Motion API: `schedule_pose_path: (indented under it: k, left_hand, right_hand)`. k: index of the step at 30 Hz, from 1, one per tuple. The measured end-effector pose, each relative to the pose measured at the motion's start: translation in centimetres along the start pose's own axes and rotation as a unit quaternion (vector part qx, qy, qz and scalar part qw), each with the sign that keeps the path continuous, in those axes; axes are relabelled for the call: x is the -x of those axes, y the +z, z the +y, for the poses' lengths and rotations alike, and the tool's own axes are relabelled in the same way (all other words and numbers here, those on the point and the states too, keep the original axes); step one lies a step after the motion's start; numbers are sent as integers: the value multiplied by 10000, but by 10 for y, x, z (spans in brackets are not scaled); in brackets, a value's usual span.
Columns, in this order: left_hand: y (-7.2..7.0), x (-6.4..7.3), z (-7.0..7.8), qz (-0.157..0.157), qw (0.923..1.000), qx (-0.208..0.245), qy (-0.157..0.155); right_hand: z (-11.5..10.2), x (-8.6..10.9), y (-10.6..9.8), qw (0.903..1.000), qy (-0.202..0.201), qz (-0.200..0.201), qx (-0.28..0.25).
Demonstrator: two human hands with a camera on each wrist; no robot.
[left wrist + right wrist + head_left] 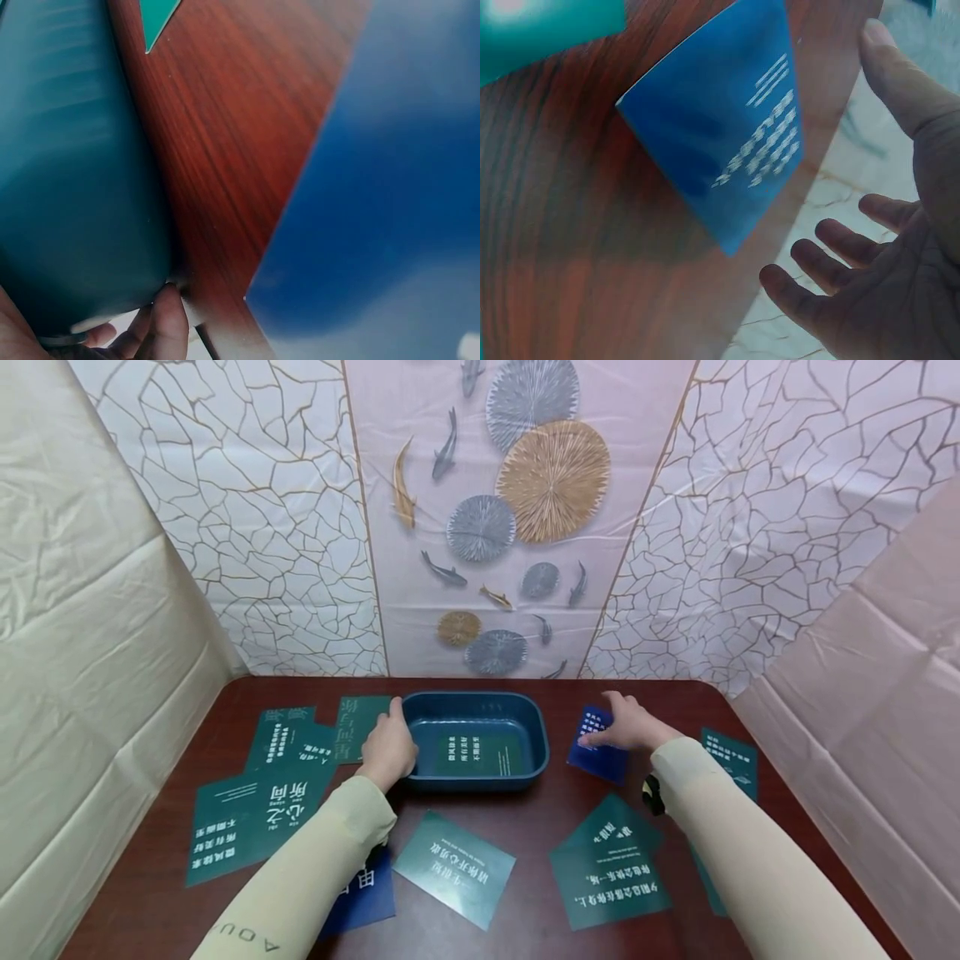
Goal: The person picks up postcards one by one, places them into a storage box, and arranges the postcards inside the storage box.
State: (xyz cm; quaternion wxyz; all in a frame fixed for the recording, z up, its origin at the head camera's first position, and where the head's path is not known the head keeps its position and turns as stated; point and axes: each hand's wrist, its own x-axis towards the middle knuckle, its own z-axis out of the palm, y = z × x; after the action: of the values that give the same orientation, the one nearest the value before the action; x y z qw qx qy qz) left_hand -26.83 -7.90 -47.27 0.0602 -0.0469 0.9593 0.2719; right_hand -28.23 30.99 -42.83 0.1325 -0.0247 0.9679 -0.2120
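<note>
My left hand [390,747] grips the left end of a dark teal rectangular plastic basin [468,782], its thumb at the rim. Up close in the left wrist view, fingers [171,322] curl at the end of the basin's wall [75,187]. Inside the basin lies a green card [480,756] with white printed characters. To the right, my right hand [630,724] reaches over a small blue card [597,762] with white text. Its thumb and fingers are spread apart, and the right wrist view shows the blue card [705,120] flat on the table beside the bare palm.
Several green cards [240,827] overlap at the left of the brown table [525,835]. Another green card [453,868] lies in front of the basin. More cards [615,877] are at right front, and a blue card [375,902] is partly under the left sleeve. Patterned cloth [480,610] hangs behind.
</note>
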Motion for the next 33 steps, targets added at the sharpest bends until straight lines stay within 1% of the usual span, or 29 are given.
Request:
schedule_pose_path:
  k: [4, 9, 15, 20, 27, 33]
  left_hand:
    - [1, -1, -1, 12, 10000, -8, -7]
    - [2, -3, -2, 18, 10000, 24, -38]
    - [2, -3, -1, 59, 10000, 47, -39]
    - [2, -1, 0, 113, 9999, 13, -16]
    - [1, 1, 0, 142, 9999, 14, -39]
    - [1, 0, -1, 145, 9999, 37, -26]
  right_hand:
    - [13, -2, 4, 9996, 249, -127, -20]
    - [21, -7, 10, 9990, 379, -237, -37]
    - [22, -9, 18, 9990, 386, -214, -55]
    - [22, -9, 24, 9987, 436, -238, 76]
    - [17, -10, 26, 9982, 496, -257, 221]
    - [19, -13, 28, 9979, 554, -251, 232]
